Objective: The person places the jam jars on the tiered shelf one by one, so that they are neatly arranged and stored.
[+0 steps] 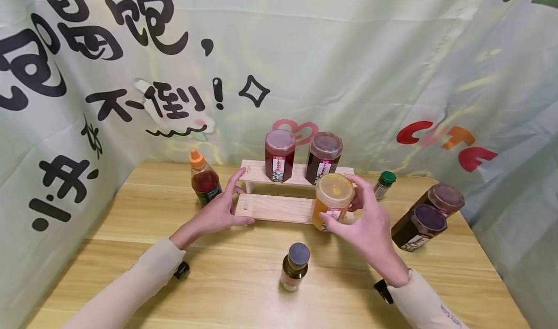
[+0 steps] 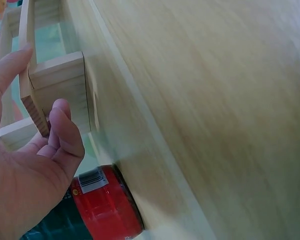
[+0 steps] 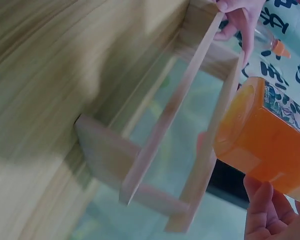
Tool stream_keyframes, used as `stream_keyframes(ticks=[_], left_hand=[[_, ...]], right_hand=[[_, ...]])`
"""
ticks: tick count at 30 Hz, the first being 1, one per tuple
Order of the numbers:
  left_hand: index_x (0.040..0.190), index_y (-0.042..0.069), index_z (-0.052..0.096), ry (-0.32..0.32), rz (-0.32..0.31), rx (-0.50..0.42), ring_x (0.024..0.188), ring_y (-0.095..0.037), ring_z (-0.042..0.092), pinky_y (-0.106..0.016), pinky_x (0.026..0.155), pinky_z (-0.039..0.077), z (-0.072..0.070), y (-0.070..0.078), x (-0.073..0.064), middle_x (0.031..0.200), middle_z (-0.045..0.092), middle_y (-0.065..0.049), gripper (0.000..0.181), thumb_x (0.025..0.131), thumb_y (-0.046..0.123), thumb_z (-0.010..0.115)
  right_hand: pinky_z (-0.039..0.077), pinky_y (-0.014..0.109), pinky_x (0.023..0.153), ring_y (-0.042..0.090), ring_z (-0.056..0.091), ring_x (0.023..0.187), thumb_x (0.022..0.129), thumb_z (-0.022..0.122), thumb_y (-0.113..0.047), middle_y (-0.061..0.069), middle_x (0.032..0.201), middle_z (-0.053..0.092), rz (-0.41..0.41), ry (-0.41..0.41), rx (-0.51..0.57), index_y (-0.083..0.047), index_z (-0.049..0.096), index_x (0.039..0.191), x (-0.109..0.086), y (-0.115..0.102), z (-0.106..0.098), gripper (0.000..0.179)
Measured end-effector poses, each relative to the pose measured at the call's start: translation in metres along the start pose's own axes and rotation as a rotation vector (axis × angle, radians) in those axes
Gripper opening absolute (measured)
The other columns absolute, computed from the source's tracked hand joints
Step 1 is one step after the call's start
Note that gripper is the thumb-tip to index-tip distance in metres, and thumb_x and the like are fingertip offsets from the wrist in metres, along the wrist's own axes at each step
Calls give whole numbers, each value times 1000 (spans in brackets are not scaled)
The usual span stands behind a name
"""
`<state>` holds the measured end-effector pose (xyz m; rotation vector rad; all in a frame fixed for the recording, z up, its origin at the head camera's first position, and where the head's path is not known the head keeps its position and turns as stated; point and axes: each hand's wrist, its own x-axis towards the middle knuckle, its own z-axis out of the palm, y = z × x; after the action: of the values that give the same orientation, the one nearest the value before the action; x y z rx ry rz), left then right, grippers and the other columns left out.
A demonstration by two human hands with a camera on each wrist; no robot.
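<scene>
A two-tier wooden shelf (image 1: 274,209) stands on the table. My left hand (image 1: 219,211) grips its left end, with the thumb by the lower board and bent fingers at its side in the left wrist view. My right hand (image 1: 370,225) holds a jar of orange contents (image 1: 334,193) between thumb and fingers, over the lower tier's right part. In the right wrist view the base of this jar (image 3: 270,135) looks raised off the lower board. Two dark red jars, one on the left (image 1: 280,155) and one on the right (image 1: 324,157), stand on the upper tier.
Left of the shelf is a squeeze bottle (image 1: 206,181) with an orange cap. A small dark-capped bottle (image 1: 294,267) stands in front. To the right are a green-capped shaker (image 1: 384,185) and two dark jars (image 1: 419,227). Printed cloth (image 1: 348,67) hangs behind.
</scene>
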<state>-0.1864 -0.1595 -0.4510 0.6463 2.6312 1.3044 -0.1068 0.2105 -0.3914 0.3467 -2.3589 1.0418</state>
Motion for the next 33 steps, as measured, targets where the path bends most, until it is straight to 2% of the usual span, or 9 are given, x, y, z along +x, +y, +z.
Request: stream_keyframes(ticks=[7,19,28,33], left_hand=[[174,45,-1,-7,13,-5,63,-19,60,-37,57,52,0,0,0,141,62,-18,133,86,33,98],[174,44,-1,-8,18,-4,64,-18,60,-37,58,52,0,-2,0,139,63,-18,133,86,33,98],[175,41,0,-7,26,-15,64,-18,60,-37,58,52,0,0,-1,137,64,-17,132,86,31,98],[175,41,0,-2,29,-10,66,-18,59,-37,58,52,-1,0,-1,136,65,-16,133,86,30,98]], right_hand=[[54,36,68,13,63,81,70,104,-25,0,98,67,-28,-47,42,-17,53,155,5,-10,29,99],[58,36,69,14,65,83,74,100,-33,0,101,67,-47,-94,107,-18,51,154,10,-15,79,94],[56,34,68,14,64,82,76,100,-35,0,103,67,-63,-122,129,-18,49,154,13,-21,99,95],[59,40,70,17,66,86,77,101,-34,5,108,69,-68,-132,149,-14,47,156,14,-23,105,97]])
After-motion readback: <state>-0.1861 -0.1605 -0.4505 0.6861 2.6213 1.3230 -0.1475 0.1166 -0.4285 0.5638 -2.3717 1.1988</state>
